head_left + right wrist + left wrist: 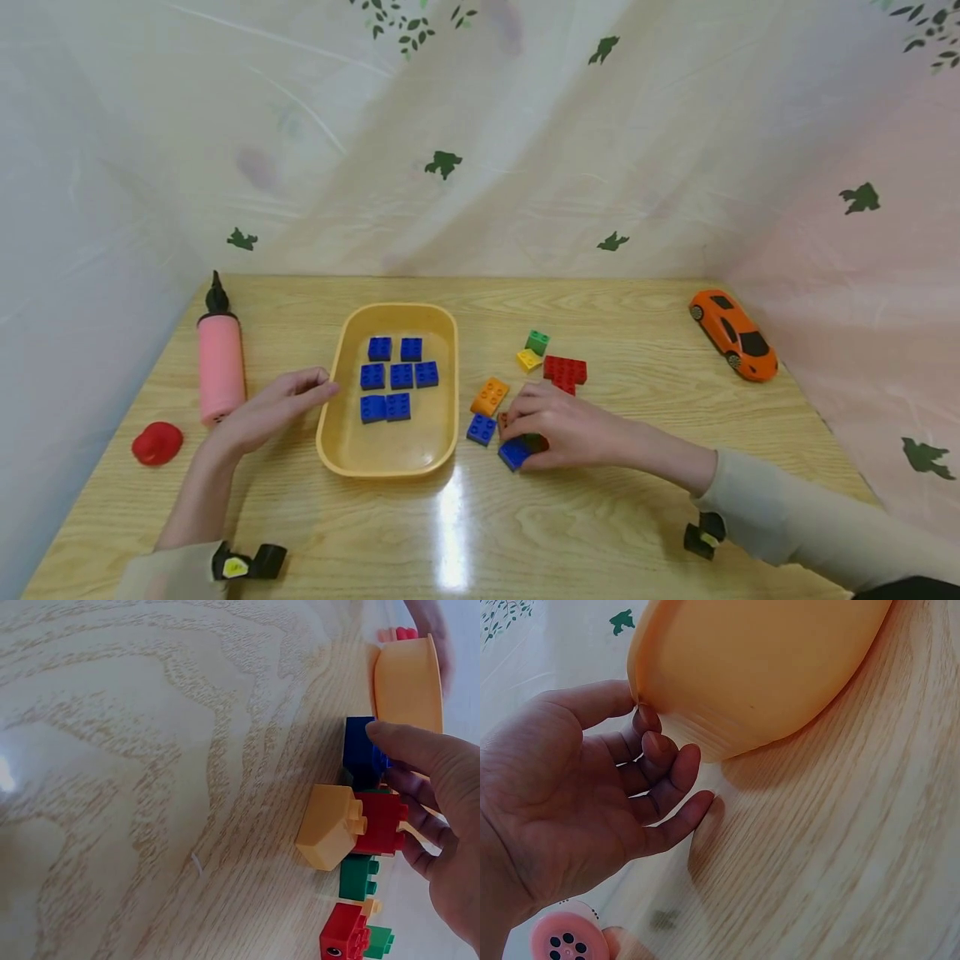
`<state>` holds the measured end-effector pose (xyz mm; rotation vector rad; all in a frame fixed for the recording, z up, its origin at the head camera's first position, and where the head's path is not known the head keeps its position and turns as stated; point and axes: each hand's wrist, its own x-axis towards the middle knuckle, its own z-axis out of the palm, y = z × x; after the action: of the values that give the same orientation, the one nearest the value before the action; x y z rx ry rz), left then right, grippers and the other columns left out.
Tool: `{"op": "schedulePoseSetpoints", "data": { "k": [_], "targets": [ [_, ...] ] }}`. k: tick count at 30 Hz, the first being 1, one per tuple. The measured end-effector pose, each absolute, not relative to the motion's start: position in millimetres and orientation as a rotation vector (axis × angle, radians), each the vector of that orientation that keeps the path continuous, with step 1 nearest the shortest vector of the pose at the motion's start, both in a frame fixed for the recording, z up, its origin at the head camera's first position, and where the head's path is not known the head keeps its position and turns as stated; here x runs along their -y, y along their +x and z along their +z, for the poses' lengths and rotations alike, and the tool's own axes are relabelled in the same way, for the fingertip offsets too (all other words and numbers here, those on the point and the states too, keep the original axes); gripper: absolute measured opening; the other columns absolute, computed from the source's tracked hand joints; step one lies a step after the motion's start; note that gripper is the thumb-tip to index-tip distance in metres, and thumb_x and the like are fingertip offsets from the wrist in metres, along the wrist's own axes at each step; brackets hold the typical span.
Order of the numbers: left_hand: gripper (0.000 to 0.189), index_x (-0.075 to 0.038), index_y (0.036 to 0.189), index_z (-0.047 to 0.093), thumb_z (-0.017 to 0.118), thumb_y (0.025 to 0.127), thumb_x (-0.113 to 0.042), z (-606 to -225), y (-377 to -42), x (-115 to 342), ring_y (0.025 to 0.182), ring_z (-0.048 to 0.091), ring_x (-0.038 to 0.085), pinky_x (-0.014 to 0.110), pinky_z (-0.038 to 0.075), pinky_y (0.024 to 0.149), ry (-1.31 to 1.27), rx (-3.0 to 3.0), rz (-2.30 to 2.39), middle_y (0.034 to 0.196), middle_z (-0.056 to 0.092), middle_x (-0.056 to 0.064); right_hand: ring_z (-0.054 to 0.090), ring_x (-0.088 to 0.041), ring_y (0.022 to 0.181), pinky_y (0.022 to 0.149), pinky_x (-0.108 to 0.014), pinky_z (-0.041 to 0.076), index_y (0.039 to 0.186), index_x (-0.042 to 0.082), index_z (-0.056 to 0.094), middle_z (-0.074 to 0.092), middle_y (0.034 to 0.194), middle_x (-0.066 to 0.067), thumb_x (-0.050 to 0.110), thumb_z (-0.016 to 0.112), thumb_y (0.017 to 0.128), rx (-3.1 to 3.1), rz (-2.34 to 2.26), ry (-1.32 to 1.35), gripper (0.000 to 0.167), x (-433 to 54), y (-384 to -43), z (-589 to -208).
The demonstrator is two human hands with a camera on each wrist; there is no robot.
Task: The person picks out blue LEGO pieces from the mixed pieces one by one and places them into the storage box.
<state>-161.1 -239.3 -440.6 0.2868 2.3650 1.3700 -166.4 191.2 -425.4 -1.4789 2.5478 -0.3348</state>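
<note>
In the head view, my left hand (273,408) is at the left side of a yellow-orange tray (326,442). Its thumb and a finger pinch the rim (635,667) in the left wrist view. Several blue bricks (401,376) lie inside, studs up. Right of the tray, my right hand (558,425) pinches a blue toy brick (514,454), with the thumb on its near end (358,746). Another blue brick (482,428) and an orange brick (490,397) lie just left of this hand. My right fingers partly hide other bricks beneath them.
Beyond the right hand lie red bricks (566,370), a yellow brick (528,360) and a green brick (537,342). An orange toy car (733,335) stands at the far right. On the left are a pink hand pump (221,367) and a red object (157,443).
</note>
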Motion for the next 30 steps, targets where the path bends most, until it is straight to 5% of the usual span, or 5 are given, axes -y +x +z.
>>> {"op": "schedulePoseSetpoints", "data": {
  "k": [19,30],
  "targets": [
    [0.034,-0.001,0.097,0.052,0.052,0.108,-0.034,-441.8,-161.3,240.0,0.082,0.044,0.02,0.029,0.033,0.069,0.299,-2.367,1.382,0.086,0.044,0.009,0.054,-0.012,0.11,0.097,-0.032,0.047,0.117,0.024,0.077,0.07,0.113,0.009,0.037,0.083,0.088,-2.553,-0.281,-1.573,0.032,-191.7,-166.7,-430.3],
    [0.034,-0.002,0.098,0.053,0.052,0.108,-0.034,-443.3,-162.2,240.2,0.084,0.045,0.019,0.029,0.033,0.07,0.293,-2.381,1.367,0.087,0.045,0.009,0.056,-0.009,0.11,0.1,-0.033,0.049,0.113,0.025,0.077,0.073,0.113,0.013,0.036,0.084,0.086,-2.57,-0.431,-1.378,0.031,-188.3,-167.9,-414.1]
  ]
}}
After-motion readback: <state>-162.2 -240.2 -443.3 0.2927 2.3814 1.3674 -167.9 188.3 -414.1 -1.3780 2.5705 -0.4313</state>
